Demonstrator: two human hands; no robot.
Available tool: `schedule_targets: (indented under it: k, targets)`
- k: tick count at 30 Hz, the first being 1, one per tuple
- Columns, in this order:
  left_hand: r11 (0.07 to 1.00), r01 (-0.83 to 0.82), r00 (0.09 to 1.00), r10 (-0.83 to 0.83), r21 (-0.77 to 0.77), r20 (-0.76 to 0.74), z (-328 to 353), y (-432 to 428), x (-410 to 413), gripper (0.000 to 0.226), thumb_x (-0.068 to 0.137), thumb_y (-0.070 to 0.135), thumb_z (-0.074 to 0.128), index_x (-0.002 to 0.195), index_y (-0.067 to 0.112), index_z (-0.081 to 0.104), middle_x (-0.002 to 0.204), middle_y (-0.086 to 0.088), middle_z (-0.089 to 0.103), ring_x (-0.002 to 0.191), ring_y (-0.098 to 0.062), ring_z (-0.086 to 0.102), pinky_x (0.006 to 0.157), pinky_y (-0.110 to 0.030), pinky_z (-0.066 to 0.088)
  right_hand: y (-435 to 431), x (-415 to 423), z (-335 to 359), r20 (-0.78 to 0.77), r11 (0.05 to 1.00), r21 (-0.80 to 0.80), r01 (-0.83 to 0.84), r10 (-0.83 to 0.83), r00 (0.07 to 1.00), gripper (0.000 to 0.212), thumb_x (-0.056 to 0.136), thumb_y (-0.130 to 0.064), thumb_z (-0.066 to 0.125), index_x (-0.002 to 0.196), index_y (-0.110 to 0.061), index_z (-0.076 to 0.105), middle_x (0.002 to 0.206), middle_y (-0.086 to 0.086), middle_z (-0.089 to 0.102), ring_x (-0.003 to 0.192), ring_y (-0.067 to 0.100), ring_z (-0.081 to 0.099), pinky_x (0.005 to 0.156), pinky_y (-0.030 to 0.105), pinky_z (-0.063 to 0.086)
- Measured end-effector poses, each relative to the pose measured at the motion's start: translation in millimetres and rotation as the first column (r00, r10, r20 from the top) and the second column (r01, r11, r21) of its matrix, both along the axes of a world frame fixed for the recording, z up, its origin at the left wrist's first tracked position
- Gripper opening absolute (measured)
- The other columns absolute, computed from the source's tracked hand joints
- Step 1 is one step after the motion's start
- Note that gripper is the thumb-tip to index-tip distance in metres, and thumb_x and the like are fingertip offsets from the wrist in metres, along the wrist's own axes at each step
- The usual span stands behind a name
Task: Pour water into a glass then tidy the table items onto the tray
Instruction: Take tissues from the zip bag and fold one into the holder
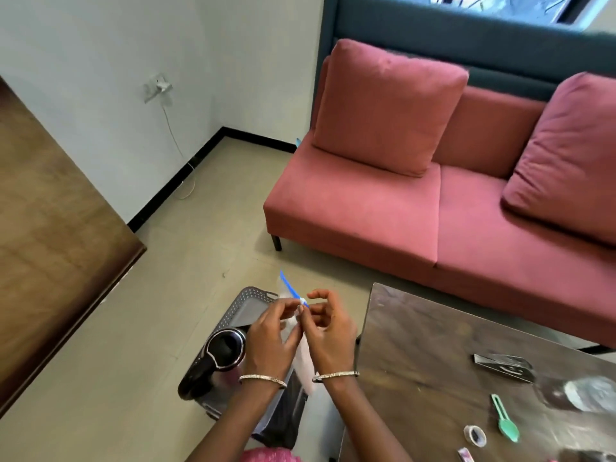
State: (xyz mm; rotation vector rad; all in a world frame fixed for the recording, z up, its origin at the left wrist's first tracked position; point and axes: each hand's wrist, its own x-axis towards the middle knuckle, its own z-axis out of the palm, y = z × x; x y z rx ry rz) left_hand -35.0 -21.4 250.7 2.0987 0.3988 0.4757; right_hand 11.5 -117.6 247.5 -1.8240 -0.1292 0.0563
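Both hands meet above a grey perforated tray [253,296] that sits low, left of the dark table [433,345]. My left hand [270,341] and my right hand [328,331] pinch a thin clear plastic bag [305,356] with a blue strip [288,285] at its top; the bag hangs down between my wrists. A black and silver kettle [221,353] stands on the tray, its lid open, just left of my left hand. On the table lie a green spoon-like tool [505,418], a small tape roll [475,435] and a clear glass object [580,393].
A flat dark metallic packet [503,365] lies on the table. A pink sofa [416,211] with cushions stands beyond the table. A brown wooden panel [56,228] fills the left side. Beige floor lies between them, with a white cable by the wall.
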Motion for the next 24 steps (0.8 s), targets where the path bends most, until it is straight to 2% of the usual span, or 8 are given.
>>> schedule_targets:
  k: [6, 8, 11, 13, 16, 19, 21, 24]
  targets:
    - [0.994, -0.082, 0.990, 0.090, -0.078, 0.106, 49.3, -40.0, -56.6, 0.029, 0.080, 0.001, 0.070, 0.104, 0.017, 0.069, 0.094, 0.008, 0.073, 0.085, -0.004, 0.070, 0.079, -0.029, 0.058, -37.4, -67.4, 65.2, 0.182, 0.996, 0.018, -0.084, 0.079, 0.980, 0.035, 0.082, -0.005, 0.065, 0.110, -0.024, 0.056, 0.087, -0.007, 0.075, 0.080, 0.005, 0.073, 0.076, 0.024, 0.058]
    - [0.992, -0.080, 0.986, 0.093, -0.100, 0.135, 62.1, -49.2, -77.1, 0.028, 0.079, 0.002, 0.071, 0.103, 0.018, 0.070, 0.093, 0.010, 0.074, 0.086, -0.001, 0.070, 0.080, -0.026, 0.057, -51.5, -88.6, 80.1, 0.224, 0.992, 0.022, -0.122, 0.114, 0.968, 0.041, 0.080, -0.002, 0.062, 0.114, -0.025, 0.055, 0.091, -0.009, 0.074, 0.085, 0.004, 0.073, 0.079, 0.023, 0.058]
    - [0.989, -0.062, 0.979, 0.087, -0.136, 0.186, 77.2, -60.8, -109.0, 0.020, 0.080, 0.005, 0.073, 0.097, 0.017, 0.073, 0.090, 0.013, 0.074, 0.085, 0.000, 0.070, 0.078, -0.019, 0.056, -73.6, -115.7, 93.6, 0.251, 0.988, 0.001, -0.151, 0.146, 0.957, 0.042, 0.082, 0.000, 0.063, 0.117, -0.022, 0.056, 0.088, -0.012, 0.075, 0.084, 0.003, 0.073, 0.079, 0.022, 0.058]
    - [0.986, -0.066, 0.978, 0.095, -0.154, 0.188, 84.8, -71.8, -130.3, 0.015, 0.082, 0.008, 0.072, 0.092, 0.018, 0.075, 0.087, 0.011, 0.075, 0.085, -0.005, 0.071, 0.078, -0.023, 0.056, -90.4, -134.7, 101.7, 0.270, 0.989, -0.047, -0.141, 0.148, 0.951, 0.039, 0.083, -0.002, 0.064, 0.116, -0.023, 0.059, 0.085, -0.012, 0.074, 0.081, 0.001, 0.072, 0.077, 0.019, 0.056]
    - [0.979, -0.021, 0.977, 0.064, -0.205, 0.205, 96.5, -93.3, -154.8, 0.026, 0.081, 0.008, 0.072, 0.086, 0.033, 0.072, 0.082, 0.019, 0.074, 0.081, 0.001, 0.070, 0.074, -0.015, 0.055, -114.6, -158.0, 109.1, 0.360, 0.985, -0.141, -0.099, 0.144, 0.922, 0.032, 0.084, -0.008, 0.068, 0.113, -0.022, 0.065, 0.084, -0.010, 0.071, 0.077, 0.001, 0.067, 0.073, 0.012, 0.051]
    - [0.973, 0.020, 0.973, 0.033, -0.230, 0.227, 105.3, -118.7, -174.0, 0.028, 0.082, 0.008, 0.073, 0.084, 0.036, 0.070, 0.079, 0.022, 0.073, 0.078, 0.004, 0.069, 0.070, -0.010, 0.053, -147.0, -177.5, 114.4, 0.420, 0.963, -0.262, -0.058, 0.168, 0.892, 0.023, 0.090, -0.020, 0.069, 0.112, -0.025, 0.071, 0.097, -0.004, 0.060, 0.089, 0.007, 0.059, 0.081, 0.027, 0.052]
    - [0.975, 0.041, 0.975, 0.009, -0.218, 0.222, 107.5, -136.4, -183.2, 0.024, 0.083, 0.010, 0.072, 0.085, 0.034, 0.070, 0.081, 0.018, 0.073, 0.079, 0.001, 0.069, 0.073, -0.018, 0.056, -172.3, -186.4, 118.7, 0.418, 0.942, -0.333, -0.037, 0.183, 0.890, 0.020, 0.089, -0.031, 0.069, 0.109, -0.029, 0.074, 0.104, -0.004, 0.057, 0.100, 0.012, 0.053, 0.088, 0.031, 0.048]
    - [0.963, 0.097, 0.978, -0.045, -0.253, 0.204, 107.6, -163.2, -192.6, 0.018, 0.085, 0.010, 0.070, 0.085, 0.028, 0.071, 0.083, 0.010, 0.074, 0.081, -0.008, 0.070, 0.077, -0.034, 0.058, -205.0, -194.6, 127.8, 0.439, 0.926, -0.376, 0.012, 0.167, 0.883, 0.013, 0.085, -0.037, 0.072, 0.097, -0.033, 0.076, 0.099, -0.012, 0.064, 0.100, 0.012, 0.053, 0.089, 0.041, 0.047]
